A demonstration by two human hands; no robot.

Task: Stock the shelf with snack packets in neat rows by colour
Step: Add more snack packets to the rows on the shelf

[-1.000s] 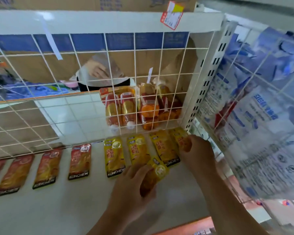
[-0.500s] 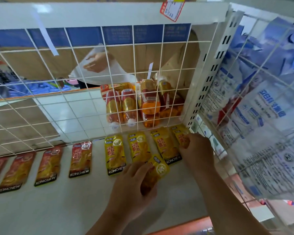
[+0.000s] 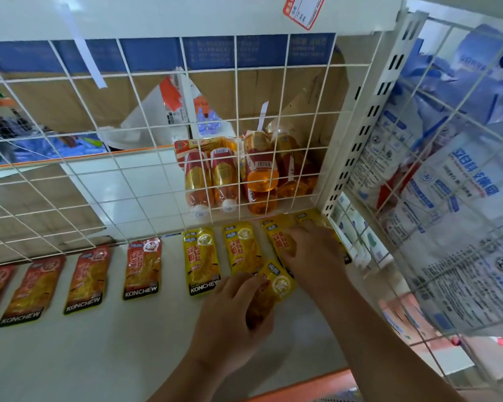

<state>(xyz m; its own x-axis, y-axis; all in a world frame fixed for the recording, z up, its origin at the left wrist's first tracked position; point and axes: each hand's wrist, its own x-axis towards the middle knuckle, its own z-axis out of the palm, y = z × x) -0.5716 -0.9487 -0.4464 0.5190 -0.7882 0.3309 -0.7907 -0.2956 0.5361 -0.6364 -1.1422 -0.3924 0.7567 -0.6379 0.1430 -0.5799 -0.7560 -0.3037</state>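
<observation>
Moved: your right hand (image 3: 314, 253) has slid left from the shelf's far right corner, and its fingers now reach onto the third packet; left hand barely shifted.
Right hand: fingers laid fairly flat across the two right-most packets of the yellow row (image 3: 201, 262), pressing or nudging them, not curled round anything that I can see.
Left hand (image 3: 230, 320): thumb and fingers curled round the loose yellow packet (image 3: 273, 288), which is tilted and sits just in front of the row, its top corner overlapping the row's lower edge.
Yellow row: four packets flat on the shelf (image 3: 99, 358) against the wire grid (image 3: 128, 169); the left two look straight, the right two are slanted and half hidden under your hand.
Red row (image 3: 142, 266): four packets show to the left of the yellows, evenly spaced, running off the left edge (count beyond that unknown).
Done: colours are separated, red left, yellow right, one row each.
Left: straighten the right-hand yellows, then place the packet you hold; my guess is a second yellow row starts in front, since the back line is full up to the corner.
Behind: bottles (image 3: 224, 175) lie past the grid, blue-and-white bags (image 3: 447, 198) hang on the right; neither is part of the job.
Risk: the held packet could knock the slanted ones further askew.
</observation>
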